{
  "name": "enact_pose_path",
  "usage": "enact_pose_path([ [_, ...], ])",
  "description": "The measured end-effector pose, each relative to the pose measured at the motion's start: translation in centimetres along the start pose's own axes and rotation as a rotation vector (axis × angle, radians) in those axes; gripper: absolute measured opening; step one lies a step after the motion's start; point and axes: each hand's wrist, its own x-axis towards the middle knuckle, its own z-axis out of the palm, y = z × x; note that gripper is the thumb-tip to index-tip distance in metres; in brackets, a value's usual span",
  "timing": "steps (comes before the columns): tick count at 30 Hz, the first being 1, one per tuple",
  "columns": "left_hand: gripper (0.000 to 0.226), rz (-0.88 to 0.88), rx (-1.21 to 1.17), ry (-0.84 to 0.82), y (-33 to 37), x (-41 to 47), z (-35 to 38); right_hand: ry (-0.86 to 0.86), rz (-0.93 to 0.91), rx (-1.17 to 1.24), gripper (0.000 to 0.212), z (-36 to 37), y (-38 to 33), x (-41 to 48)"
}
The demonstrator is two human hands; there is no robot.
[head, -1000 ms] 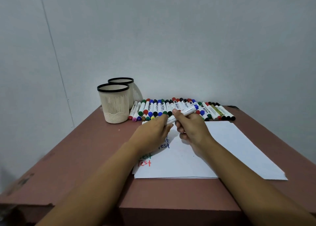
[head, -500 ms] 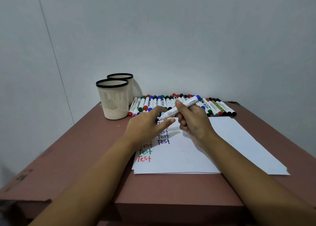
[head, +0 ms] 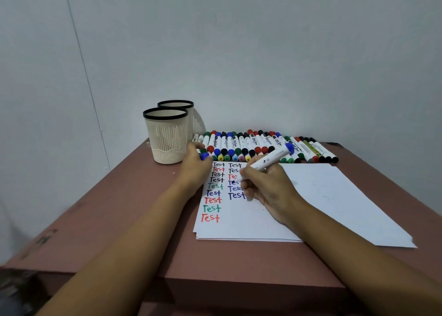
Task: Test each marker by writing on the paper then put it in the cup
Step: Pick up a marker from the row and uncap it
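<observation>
R hand (head: 267, 189) grips blue marker (head: 270, 160), tip at paper (head: 323, 196) mid-frame; L hand (head: 195, 167) pinches cap (head: 204, 156). Two cols of "Test" written; marker row (head: 239, 146) behind looks mostly untested.

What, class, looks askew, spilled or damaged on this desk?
Only the paper stack: its sheets lie slightly fanned, their edges stepping apart at the near left corner. Nothing looks spilled.

Brown table (head: 124, 215) w/ grey wall (head: 239, 52) behind.
</observation>
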Motion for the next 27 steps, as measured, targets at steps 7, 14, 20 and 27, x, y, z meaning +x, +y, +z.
enact_pose_path([
  [7, 0.026, -0.043, -0.04, 0.018, -0.19, 0.33, 0.02, 0.034, -0.02, -0.158, 0.024, 0.79, 0.64, -0.21],
  [14, 0.023, -0.064, -0.079, 0.033, -0.23, 0.57, -0.09, 0.056, -0.025, -0.159, 0.03, 0.81, 0.64, -0.36],
  [20, 0.007, -0.114, -0.244, 0.035, 0.38, 0.28, -0.47, 0.022, -0.035, -0.213, 0.028, 0.9, 0.61, -0.5],
  [27, 0.028, -0.041, -0.3, 0.04, 0.53, 0.1, -0.48, 0.045, -0.061, -0.268, 0.029, 0.98, 0.81, -0.44],
])
